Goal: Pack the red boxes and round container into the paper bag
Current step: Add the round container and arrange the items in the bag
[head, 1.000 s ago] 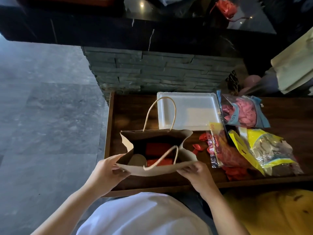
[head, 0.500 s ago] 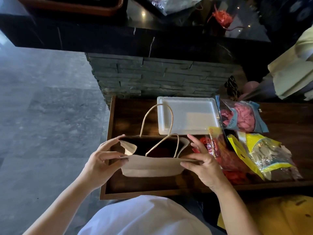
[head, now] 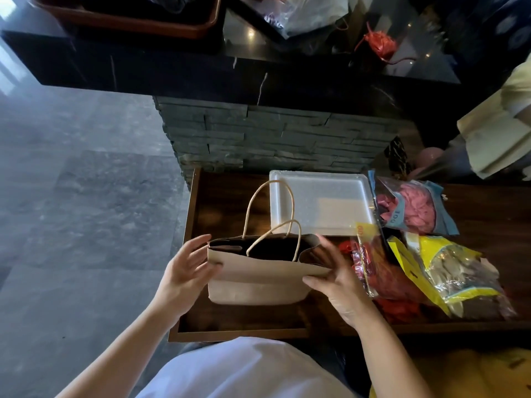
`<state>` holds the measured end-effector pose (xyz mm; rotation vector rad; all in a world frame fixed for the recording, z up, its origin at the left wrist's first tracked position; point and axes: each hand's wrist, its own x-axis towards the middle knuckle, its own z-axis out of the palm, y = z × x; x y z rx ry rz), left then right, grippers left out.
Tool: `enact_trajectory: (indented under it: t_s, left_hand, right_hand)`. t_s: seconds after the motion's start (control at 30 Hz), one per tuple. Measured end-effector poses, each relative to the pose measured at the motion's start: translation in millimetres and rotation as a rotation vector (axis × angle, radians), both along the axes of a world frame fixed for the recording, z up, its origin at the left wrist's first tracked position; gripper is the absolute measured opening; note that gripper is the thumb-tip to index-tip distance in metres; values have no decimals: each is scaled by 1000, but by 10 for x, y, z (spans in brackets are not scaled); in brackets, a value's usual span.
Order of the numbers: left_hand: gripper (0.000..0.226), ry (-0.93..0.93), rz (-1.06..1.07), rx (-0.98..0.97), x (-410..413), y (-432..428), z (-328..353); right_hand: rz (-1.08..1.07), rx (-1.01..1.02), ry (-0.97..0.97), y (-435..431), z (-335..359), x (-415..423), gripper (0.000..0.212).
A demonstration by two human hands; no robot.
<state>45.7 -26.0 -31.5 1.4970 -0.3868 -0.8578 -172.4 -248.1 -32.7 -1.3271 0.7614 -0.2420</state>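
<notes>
You've got bag (head: pixel 258 280) upright on bench (head: pixel 230 320) btwn both hands. L hand (head: pixel 184 271) fingers spread, touching bag's left end; R hand (head: pixel 339 285) fingers pinch its right rim. Contents too dark to see.

So both arms are bare and come in from the bottom. The left forearm (head: pixel 115 349) slants up to the right and the right forearm (head: pixel 385 354) slants up to the left, with the wrists roughly level. The left hand (head: pixel 184 271) faces palm-in at the left end of the paper bag (head: pixel 258 280), fingers straightish and fanned out, thumb on the front face. Honestly can't tell if the palm touches. The right hand (head: pixel 336 280) pinches the bag's top right corner, thumb in front, fingers behind.
</notes>
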Motion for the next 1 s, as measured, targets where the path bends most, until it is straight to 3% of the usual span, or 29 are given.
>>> enact_trajectory:
  t_s: [0.1, 0.2, 0.3, 0.43, 0.63, 0.7, 0.77, 0.87, 0.93, 1.0]
  left_hand:
    - [32, -155, -61, 44, -61, -106, 29]
    - [35, -169, -9, 91, -92, -173, 74]
    - [17, -111, -14, 119, -86, -188, 99]
    - [47, -100, -49, 116, -36, -148, 139]
    - [66, -179, -145, 53, 26, -130, 199]
    - [65, -191, -171, 35, 20, -142, 228]
    - [62, -186, -173, 19, 18, -142, 231]
    - [49, -36, -146, -30, 19, -125, 286]
    - [51, 28, -106, 8, 33, -160, 371]
    - [43, -169, -103, 144, 45, -269, 524]
  right_hand:
    - [11, -38, 75, 18, -110, 75, 51]
    - [-71, -63, 114, 34, -127, 93, 31]
    - [-93, -47, 81, 11, -71, 91, 40]
    - [-58, -98, 90, -40, 43, 102, 59]
    - [53, -66, 66, -89, 138, 129, 77]
    - [50, 83, 28, -109, 139, 134, 79]
    - [71, 384, -186, -142, 132, 98, 69]
    - [-75, 695, -368, -209, 156, 58, 59]
    - [-133, 542, -244, -233, 153, 67, 52]
    - [-63, 275, -90, -210, 143, 129, 51]
